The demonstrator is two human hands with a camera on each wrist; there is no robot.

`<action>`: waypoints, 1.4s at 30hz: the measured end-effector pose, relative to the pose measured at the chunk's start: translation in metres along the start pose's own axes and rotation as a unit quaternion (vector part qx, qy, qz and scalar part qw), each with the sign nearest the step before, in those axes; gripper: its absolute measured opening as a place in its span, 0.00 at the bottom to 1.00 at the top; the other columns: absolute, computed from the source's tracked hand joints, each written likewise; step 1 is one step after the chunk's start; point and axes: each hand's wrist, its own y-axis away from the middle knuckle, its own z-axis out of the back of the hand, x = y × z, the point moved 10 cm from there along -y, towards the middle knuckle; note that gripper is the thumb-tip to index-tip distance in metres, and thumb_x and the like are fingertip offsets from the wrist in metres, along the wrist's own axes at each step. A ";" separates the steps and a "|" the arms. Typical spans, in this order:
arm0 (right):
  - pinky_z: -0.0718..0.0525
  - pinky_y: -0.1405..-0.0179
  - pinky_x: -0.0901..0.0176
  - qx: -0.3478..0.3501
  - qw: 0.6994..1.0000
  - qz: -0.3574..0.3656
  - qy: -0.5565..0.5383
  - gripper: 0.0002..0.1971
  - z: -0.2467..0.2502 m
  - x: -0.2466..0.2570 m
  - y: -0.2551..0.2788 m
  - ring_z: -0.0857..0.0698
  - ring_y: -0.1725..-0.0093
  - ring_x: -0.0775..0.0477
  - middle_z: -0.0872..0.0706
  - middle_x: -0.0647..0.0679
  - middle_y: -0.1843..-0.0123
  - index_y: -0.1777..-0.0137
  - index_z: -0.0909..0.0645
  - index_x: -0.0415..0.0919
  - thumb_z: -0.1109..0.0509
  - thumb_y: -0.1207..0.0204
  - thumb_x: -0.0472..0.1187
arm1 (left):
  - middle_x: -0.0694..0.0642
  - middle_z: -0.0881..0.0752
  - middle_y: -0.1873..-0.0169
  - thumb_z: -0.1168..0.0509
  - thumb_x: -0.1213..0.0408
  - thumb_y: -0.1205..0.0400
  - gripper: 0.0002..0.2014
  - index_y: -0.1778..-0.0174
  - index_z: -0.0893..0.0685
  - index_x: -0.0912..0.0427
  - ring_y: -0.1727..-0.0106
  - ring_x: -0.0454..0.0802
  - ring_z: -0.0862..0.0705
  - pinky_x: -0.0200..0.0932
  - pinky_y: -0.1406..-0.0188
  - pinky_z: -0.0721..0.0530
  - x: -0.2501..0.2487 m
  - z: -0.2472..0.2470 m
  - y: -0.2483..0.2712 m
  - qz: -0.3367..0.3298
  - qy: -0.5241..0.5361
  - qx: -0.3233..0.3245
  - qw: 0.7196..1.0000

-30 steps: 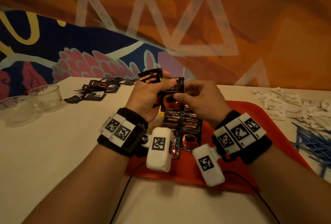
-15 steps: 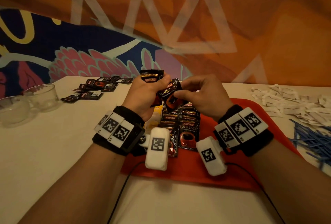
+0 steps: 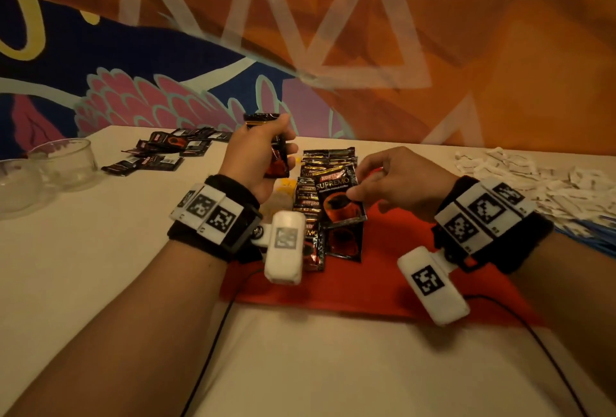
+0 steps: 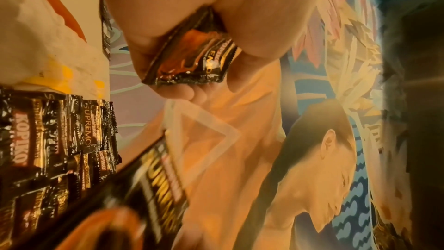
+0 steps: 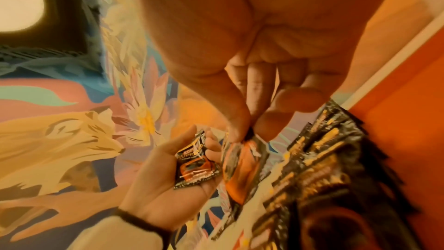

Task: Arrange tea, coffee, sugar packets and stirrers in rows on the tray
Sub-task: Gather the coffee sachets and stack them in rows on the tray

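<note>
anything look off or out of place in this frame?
Nothing damaged or spilled. The coffee rows on the red tray overlap a bit unevenly. More coffee packets lie scattered on the table, off the tray. Left hand grips spare packets; right hand pinches one packet.
</note>
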 end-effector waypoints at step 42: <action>0.21 0.70 0.59 -0.058 0.998 0.017 0.034 0.13 0.003 0.017 0.020 0.17 0.67 0.54 0.13 0.48 0.62 0.58 0.15 0.43 0.21 0.28 0.52 | 0.63 0.09 0.49 0.29 0.72 0.20 0.10 0.43 0.15 0.63 0.47 0.61 0.09 0.58 0.48 0.09 0.005 -0.012 0.012 0.010 -0.053 0.043 0.998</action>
